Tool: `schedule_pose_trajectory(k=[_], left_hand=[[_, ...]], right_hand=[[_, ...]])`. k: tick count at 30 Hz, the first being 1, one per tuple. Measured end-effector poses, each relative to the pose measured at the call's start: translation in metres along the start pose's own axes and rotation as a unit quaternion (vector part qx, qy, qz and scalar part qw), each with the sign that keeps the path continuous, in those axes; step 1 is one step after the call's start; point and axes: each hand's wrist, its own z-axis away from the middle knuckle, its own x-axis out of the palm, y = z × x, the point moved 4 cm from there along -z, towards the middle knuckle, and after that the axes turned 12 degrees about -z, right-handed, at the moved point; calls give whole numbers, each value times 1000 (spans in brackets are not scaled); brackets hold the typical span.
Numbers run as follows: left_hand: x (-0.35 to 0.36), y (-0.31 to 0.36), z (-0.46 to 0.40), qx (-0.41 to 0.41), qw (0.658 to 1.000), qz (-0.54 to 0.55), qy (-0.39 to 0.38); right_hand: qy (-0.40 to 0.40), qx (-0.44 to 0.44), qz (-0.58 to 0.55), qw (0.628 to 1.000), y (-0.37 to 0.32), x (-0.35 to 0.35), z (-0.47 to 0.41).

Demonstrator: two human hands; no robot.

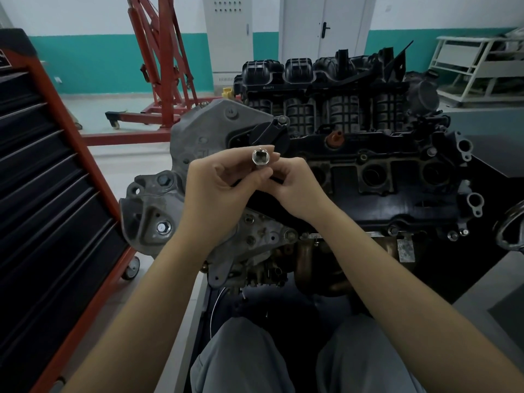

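The person is holding a small metal socket between both hands, above the engine. The left hand is pinching it from the left side, and the right hand is gripping it from the right. The square opening of the socket is facing the camera. A red tool cabinet is standing at the left.

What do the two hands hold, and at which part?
A metal socket: left hand and right hand both pinch its lower body; its square-holed end is free.
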Motion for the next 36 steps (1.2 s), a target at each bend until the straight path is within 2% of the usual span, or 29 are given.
schedule_pose_trajectory(k=[2, 4, 7, 10, 13, 17, 20, 23, 26, 29, 32, 36], left_hand=[[1, 1, 0, 16, 999, -34, -11], [-1, 2, 0, 24, 996, -79, 24], [-3, 2, 1, 14, 994, -73, 78], [-1, 0, 1, 0, 999, -24, 38], [-1, 1, 0, -1, 1000, 3, -9], [-4, 5, 0, 7, 998, -48, 41], [-4, 4, 0, 0, 996, -47, 69], [0, 2, 0, -5, 1000, -5, 25], [1, 2, -1, 2, 1000, 8, -28], [1, 4, -2, 11, 999, -33, 3], [0, 5, -1, 19, 998, -51, 38], [2, 3, -1, 14, 1000, 5, -7]], right_hand=[[20, 1, 0, 1000, -1, -2, 1], [31, -6, 8, 999, 0, -3, 0], [22, -8, 7, 1000, 1, -3, 0], [9, -7, -3, 1000, 0, -1, 0], [30, 2, -13, 999, 0, -3, 0], [59, -6, -14, 998, 0, -5, 1], [37, -2, -13, 999, -1, -4, 1], [15, 3, -4, 1000, -1, -2, 1], [41, 4, -5, 999, 0, -4, 1], [56, 2, 3, 998, 3, -6, 1], [28, -7, 4, 1000, 1, -3, 1], [14, 4, -14, 1000, -2, -1, 1]])
